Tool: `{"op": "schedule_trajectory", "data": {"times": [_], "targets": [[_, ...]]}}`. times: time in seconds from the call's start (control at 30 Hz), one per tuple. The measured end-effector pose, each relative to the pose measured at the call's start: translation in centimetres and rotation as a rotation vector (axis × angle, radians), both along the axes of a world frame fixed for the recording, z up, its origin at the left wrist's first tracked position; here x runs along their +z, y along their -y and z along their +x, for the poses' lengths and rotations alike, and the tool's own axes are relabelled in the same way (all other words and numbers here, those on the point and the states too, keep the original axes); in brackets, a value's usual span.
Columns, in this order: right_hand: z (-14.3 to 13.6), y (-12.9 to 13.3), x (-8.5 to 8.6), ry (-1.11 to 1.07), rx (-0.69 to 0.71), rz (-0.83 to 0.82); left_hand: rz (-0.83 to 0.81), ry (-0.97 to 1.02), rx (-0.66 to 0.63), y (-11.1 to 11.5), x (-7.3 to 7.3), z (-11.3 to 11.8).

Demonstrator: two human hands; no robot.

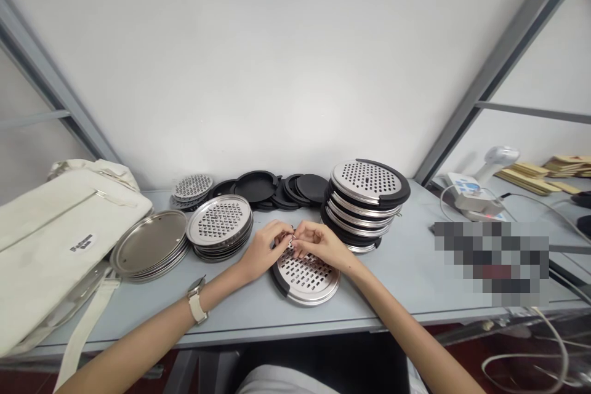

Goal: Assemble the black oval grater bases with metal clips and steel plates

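My left hand (pixel 268 250) and my right hand (pixel 322 244) meet above a round metal grater disc (pixel 310 280), fingertips pinched together at its far edge. Between them is a small shiny metal piece (pixel 292 239), too small to name; which hand grips it I cannot tell. The disc has slotted holes and a black holder (pixel 279 280) along its left rim, and lies flat on the grey table (pixel 221 305). To the right of my hands rises a tall stack of similar discs with black rims (pixel 369 181). On the left stands a pile of slotted metal discs (pixel 219 221).
Plain metal plates (pixel 150 243) are stacked at the left, beside a cream bag (pixel 55 246) with a hanging strap. Black round trays (pixel 255 186) and small grater discs (pixel 192 186) line the wall. At right are a white device (pixel 471 194) with cables and a blurred-out object (pixel 494 265).
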State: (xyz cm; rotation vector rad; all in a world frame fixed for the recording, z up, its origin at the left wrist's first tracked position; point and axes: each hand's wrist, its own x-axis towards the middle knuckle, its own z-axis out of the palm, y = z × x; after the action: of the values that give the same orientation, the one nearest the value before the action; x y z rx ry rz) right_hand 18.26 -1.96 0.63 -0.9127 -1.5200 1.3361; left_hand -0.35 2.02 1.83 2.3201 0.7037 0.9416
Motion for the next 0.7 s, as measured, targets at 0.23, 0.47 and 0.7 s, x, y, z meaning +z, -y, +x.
{"op": "schedule_trajectory", "data": {"times": [0.23, 0.47, 0.7], "targets": [[-0.07, 0.06, 0.05, 0.012, -0.018, 0.007, 0.021, 0.009, 0.012, -0.05, -0.2, -0.03], [-0.08, 0.22, 0.16, 0.024, -0.021, -0.003, 0.027, 0.013, 0.005, 0.04, -0.19, 0.04], [0.01, 0.23, 0.0, -0.008, 0.0, -0.012, 0.034, -0.002, 0.016, 0.06, -0.14, 0.04]]}}
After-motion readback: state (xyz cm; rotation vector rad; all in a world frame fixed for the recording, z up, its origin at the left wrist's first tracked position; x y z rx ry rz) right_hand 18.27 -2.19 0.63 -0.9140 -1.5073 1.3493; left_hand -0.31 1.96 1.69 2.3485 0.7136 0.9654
